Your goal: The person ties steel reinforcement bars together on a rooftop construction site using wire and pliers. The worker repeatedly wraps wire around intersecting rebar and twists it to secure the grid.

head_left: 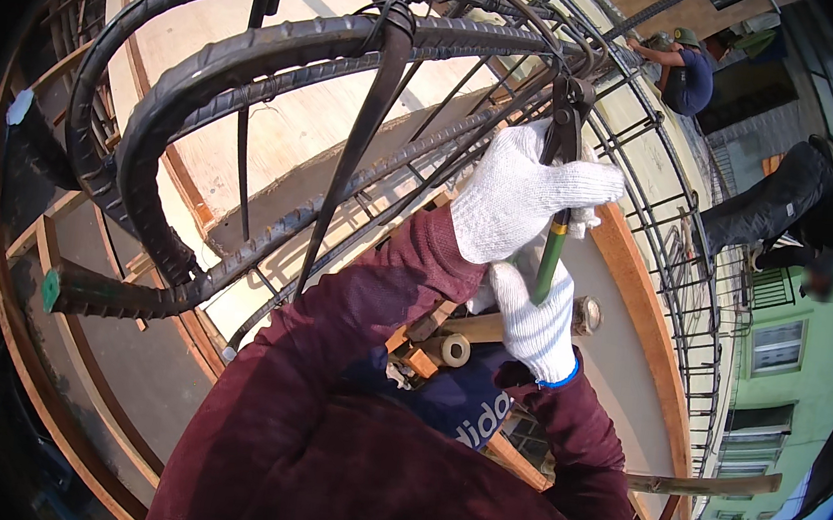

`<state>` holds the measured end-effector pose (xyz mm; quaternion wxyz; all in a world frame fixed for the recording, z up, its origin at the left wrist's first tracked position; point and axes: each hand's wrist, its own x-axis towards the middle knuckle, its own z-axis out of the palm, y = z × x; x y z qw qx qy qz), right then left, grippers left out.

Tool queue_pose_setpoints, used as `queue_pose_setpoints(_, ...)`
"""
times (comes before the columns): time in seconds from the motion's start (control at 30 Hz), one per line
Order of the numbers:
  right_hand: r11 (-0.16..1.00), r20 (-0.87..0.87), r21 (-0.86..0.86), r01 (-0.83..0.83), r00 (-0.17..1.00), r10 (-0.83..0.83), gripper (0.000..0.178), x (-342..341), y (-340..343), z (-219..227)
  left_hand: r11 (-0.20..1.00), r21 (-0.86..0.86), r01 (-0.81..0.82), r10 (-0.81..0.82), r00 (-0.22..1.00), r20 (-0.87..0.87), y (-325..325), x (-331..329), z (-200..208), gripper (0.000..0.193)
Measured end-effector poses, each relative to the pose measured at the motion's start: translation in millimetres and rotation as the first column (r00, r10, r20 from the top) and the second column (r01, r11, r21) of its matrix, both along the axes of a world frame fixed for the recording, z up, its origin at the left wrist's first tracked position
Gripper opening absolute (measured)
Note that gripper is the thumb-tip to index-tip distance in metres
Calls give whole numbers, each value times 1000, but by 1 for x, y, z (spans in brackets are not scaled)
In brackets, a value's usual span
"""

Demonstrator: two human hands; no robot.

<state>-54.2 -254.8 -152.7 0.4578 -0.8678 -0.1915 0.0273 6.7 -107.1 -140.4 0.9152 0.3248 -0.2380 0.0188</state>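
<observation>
Pliers (567, 122) in 2 gloved hands (513, 197), perhaps touching rebar (459, 31).

a pale wooden board (288, 137) forms the support. a narrow brown strip (186, 186) runs along it. dark steel bars (287, 37) cross above; from here, contact is unclear.

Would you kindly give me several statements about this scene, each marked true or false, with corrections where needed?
1. The left hand and right hand are both white-gloved. True.
2. The hand tool shows a red handle. False: the hand tool shows a green handle.
3. The left hand is nearer than the right hand to the tool's dark head. True.
4. The person's sleeves are yellow. False: the sleeves are maroon.
5. A co-worker in a hat is at the upper right. True.
6. The thick rebar at upper left is entirely straight. False: the thick rebar bends round.
</observation>
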Motion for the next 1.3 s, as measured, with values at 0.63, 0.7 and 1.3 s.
queue_pose_setpoints(0.63,937,-522,205,-282,778,349,56,30,-95,100,753,-603,264,-265,960,90,-84,9,23,25)
queue_pose_setpoints(0.7,994,-268,-58,-91,961,72,87,13,-88,125,769,-632,98,-172,983,-58,-96,17,30,25)
queue_pose_setpoints(1.3,927,-551,184,-328,746,374,55,53,-101,90,928,-313,201,-190,980,67,-60,0,9,44)
